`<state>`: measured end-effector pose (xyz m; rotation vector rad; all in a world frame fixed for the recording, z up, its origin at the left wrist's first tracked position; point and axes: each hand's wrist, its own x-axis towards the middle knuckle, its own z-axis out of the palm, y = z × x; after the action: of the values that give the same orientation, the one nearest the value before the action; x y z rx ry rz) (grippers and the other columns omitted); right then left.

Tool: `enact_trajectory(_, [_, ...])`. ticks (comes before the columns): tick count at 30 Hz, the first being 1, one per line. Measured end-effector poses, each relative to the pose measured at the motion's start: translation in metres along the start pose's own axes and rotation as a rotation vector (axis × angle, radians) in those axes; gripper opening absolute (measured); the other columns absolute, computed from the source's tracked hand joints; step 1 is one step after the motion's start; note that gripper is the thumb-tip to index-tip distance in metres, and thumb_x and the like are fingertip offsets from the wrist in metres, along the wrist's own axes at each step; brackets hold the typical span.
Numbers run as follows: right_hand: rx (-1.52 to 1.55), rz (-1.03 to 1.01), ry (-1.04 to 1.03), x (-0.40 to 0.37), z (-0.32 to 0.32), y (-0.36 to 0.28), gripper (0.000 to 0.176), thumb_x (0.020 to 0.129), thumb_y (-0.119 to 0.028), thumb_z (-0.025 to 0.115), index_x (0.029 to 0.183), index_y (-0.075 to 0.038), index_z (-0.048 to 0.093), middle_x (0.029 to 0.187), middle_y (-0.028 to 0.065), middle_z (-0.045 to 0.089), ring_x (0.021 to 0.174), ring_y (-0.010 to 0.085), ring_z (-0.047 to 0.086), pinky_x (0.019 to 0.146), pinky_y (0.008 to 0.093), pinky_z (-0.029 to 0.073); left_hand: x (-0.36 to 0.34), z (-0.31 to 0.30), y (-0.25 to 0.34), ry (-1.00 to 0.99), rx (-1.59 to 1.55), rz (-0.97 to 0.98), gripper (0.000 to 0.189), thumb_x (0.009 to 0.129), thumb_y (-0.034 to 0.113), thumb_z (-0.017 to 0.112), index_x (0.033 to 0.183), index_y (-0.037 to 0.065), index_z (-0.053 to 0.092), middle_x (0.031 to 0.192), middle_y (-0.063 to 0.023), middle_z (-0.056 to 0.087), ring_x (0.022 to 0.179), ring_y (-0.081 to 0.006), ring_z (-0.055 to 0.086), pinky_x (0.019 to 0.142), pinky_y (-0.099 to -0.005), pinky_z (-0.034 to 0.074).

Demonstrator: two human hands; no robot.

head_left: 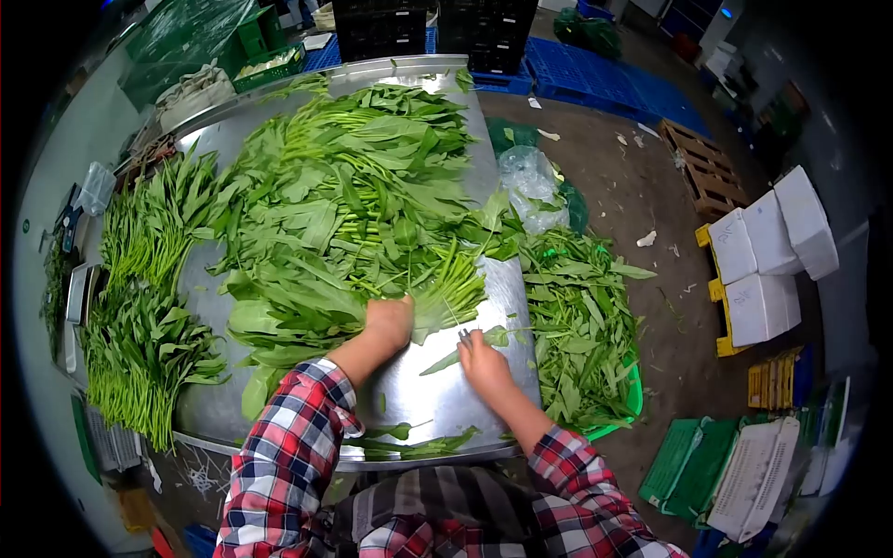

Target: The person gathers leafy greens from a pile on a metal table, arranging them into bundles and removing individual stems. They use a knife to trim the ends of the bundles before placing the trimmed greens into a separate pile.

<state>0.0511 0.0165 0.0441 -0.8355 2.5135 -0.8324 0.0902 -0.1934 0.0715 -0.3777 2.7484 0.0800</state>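
Observation:
A large heap of leafy green stalks (353,177) covers much of the metal table (419,381). My left hand (389,321) is closed around a bunch of these greens, its cut stems (453,284) pointing right. Just right of it, my right hand (484,361) is closed on a small dark tool (465,337), which is partly hidden by the fingers. A loose leaf (440,363) lies beside my right hand. More loose leaves (419,445) lie along the table's near edge.
Sorted bunches (149,363) line the table's left side. A green basket (636,391) full of leaves stands against the right side, below a clear plastic bag (532,181). White boxes (763,307), green crates (684,465) and a wooden pallet (702,172) are farther right.

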Motion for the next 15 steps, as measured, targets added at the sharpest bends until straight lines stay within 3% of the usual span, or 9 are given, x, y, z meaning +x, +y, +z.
enact_trajectory(3, [-0.134,0.005,-0.022,0.022,0.008,-0.01,0.026,0.089,-0.026,0.048,0.097,-0.003,0.039,0.067,0.0213,0.059,0.06,0.0415,0.058,0.053,0.05,0.045,0.002,0.0,0.001,-0.004,0.01,-0.04,0.025,0.072,0.01,0.056,0.096,0.006,0.05,0.083,-0.0115,0.065,0.078,-0.0279,0.065,0.066,-0.0395,0.049])
enact_trajectory(7, [-0.116,0.14,-0.154,-0.005,-0.013,-0.02,0.027,0.09,-0.029,0.044,0.098,-0.004,0.042,0.076,0.0213,0.061,0.072,0.0405,0.06,0.065,0.0491,0.046,0.002,-0.008,0.004,-0.083,-0.034,-0.07,0.026,0.073,0.011,0.056,0.098,0.005,0.051,0.087,-0.0126,0.066,0.082,-0.0282,0.065,0.067,-0.0372,0.05])
enact_trajectory(9, [-0.081,0.162,-0.161,-0.034,-0.017,-0.008,0.028,0.09,-0.031,0.043,0.098,-0.004,0.042,0.077,0.0219,0.061,0.072,0.0407,0.06,0.064,0.0494,0.046,0.003,-0.008,0.003,-0.078,-0.046,-0.066,0.027,0.073,0.012,0.056,0.098,0.005,0.052,0.088,-0.0131,0.066,0.082,-0.0284,0.065,0.068,-0.0374,0.05])
enact_trajectory(15, [-0.169,0.092,-0.135,-0.106,-0.065,-0.013,0.029,0.088,-0.03,0.05,0.097,-0.004,0.041,0.068,0.0231,0.059,0.061,0.0422,0.057,0.054,0.0502,0.045,-0.001,-0.028,-0.006,-0.09,-0.275,-0.127,0.037,0.068,0.015,0.058,0.102,0.002,0.053,0.093,-0.0179,0.064,0.088,-0.0322,0.062,0.075,-0.0367,0.05])
